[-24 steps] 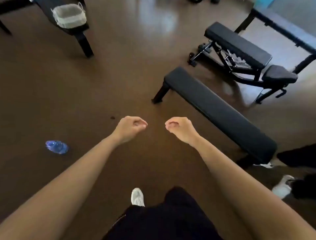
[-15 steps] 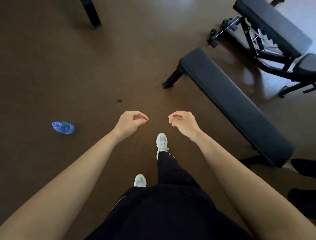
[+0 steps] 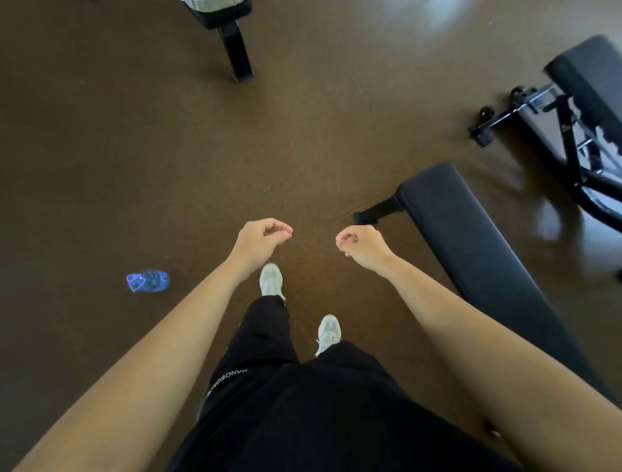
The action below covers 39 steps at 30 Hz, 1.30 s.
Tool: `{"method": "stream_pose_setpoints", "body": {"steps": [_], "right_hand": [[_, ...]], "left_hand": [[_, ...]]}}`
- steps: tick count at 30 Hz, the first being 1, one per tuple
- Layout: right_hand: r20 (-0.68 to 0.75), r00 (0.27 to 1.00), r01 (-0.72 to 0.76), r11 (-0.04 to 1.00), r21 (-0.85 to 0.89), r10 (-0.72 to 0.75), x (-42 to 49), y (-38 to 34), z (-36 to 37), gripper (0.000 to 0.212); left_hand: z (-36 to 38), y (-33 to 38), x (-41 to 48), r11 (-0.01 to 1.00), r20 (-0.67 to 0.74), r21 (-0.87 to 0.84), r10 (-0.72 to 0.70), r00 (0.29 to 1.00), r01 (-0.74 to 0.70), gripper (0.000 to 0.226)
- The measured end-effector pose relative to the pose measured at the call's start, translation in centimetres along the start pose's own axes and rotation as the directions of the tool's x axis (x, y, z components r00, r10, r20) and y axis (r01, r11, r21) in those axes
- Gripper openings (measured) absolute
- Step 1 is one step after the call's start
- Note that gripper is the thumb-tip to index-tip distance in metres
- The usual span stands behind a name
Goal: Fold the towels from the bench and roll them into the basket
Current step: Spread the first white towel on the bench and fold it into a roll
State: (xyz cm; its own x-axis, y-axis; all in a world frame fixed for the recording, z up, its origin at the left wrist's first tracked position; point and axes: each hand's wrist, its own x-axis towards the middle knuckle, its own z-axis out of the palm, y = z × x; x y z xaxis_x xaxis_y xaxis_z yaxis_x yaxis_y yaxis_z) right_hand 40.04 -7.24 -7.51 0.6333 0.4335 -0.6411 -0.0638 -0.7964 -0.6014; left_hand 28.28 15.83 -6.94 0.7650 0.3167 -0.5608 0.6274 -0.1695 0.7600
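My left hand (image 3: pixel 261 241) and my right hand (image 3: pixel 361 246) hang in front of me above the brown floor, a little apart. Their fingers are loosely curled and they hold nothing. The pale basket (image 3: pixel 210 4) shows only as a sliver at the top edge, standing on the end of a black bench (image 3: pixel 232 20) well ahead of me. A long flat black bench (image 3: pixel 471 242) runs along my right side, just past my right hand. No towel is in view.
A blue plastic bottle (image 3: pixel 148 280) lies on the floor to my left. An adjustable black bench with a metal frame (image 3: pixel 572 111) stands at the far right. My white shoes (image 3: pixel 271 281) and black trousers fill the lower middle.
I have walked forward: the flat bench slid down and right in view, and the bench with the basket came back in at the top edge. Both hands stay loosely curled and hold nothing.
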Motion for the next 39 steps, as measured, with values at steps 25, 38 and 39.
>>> {"method": "stream_pose_setpoints", "body": {"steps": [25, 38, 39], "right_hand": [[-0.127, 0.992, 0.028, 0.969, 0.247, 0.003, 56.0, -42.3, -18.5, 0.015], [-0.006, 0.995, 0.099, 0.992, 0.076, -0.099, 82.1, -66.6, -19.8, 0.013], [-0.006, 0.995, 0.095, 0.993, 0.064, -0.095, 84.0, -68.4, -19.3, 0.014]], "left_hand": [[-39.0, 21.2, 53.5, 0.989, -0.115, -0.099, -0.120, 0.986, 0.109, 0.017], [-59.3, 26.5, 73.5, 0.958, -0.248, -0.256, -0.196, 0.949, 0.131, 0.019], [-61.5, 26.3, 75.3, 0.958, -0.239, -0.254, -0.197, 0.951, 0.135, 0.018]]}}
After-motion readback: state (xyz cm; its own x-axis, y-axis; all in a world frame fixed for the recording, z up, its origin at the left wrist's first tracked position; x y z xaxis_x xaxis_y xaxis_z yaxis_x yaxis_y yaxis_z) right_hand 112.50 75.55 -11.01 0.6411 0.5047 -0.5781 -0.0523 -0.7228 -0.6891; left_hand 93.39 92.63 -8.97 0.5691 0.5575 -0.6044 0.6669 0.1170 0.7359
